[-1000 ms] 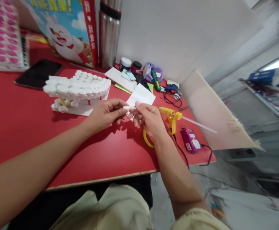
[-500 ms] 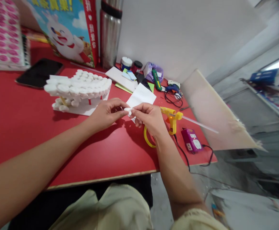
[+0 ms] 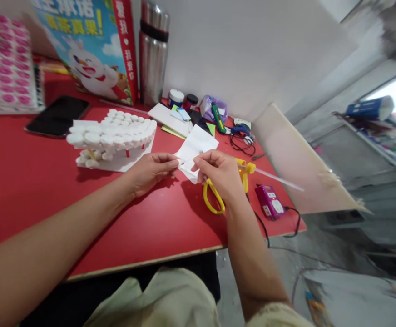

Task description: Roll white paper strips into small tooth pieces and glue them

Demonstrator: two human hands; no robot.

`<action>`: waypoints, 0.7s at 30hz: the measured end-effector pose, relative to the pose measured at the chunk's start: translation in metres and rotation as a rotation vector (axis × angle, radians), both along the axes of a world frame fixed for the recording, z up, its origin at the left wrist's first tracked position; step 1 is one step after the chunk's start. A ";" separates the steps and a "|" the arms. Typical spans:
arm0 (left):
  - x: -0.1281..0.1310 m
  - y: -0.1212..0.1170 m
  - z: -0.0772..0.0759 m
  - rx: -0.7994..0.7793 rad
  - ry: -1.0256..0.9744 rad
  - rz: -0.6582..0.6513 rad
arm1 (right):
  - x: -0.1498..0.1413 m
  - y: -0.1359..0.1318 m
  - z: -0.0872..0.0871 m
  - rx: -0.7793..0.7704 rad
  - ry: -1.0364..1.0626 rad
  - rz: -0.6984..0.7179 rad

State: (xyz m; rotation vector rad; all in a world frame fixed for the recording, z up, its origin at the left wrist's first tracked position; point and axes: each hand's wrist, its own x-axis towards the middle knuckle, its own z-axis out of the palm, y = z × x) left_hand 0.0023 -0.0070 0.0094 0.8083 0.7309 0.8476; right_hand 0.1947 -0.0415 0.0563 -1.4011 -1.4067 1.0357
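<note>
White small piece (image 3: 180, 162) was pinched by fingers of the left hand (image 3: 153, 171). Right hand (image 3: 218, 172) had fingers narrow near flat white paper (image 3: 200, 140); grip contents could not be determined.

My left hand (image 3: 153, 170) and right hand (image 3: 220, 175): bare. My forearms (image 3: 82, 231): two, uncovered. My top (image 3: 157, 297): one, pale yellow-beige, loosely creased. My right sleeve (image 3: 278, 314): matching cloth, rumpled, ending near the elbow. Black cloth (image 3: 207, 272) at my lap: one, too dark to identify.

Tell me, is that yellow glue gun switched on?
Apparently on: a small orange light glows on the glue gun, partly hidden behind the right hand.
</note>
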 end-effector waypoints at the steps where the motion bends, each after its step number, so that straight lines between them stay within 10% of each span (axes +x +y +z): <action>1: 0.000 0.001 0.001 -0.023 -0.017 0.000 | 0.003 -0.008 0.005 0.033 -0.102 0.001; 10: 0.000 0.004 -0.006 -0.078 -0.064 -0.013 | 0.078 -0.092 -0.010 0.208 -0.894 -0.450; 21: 0.000 0.006 -0.007 -0.042 -0.079 -0.052 | 0.121 -0.028 -0.039 0.000 -0.655 -0.504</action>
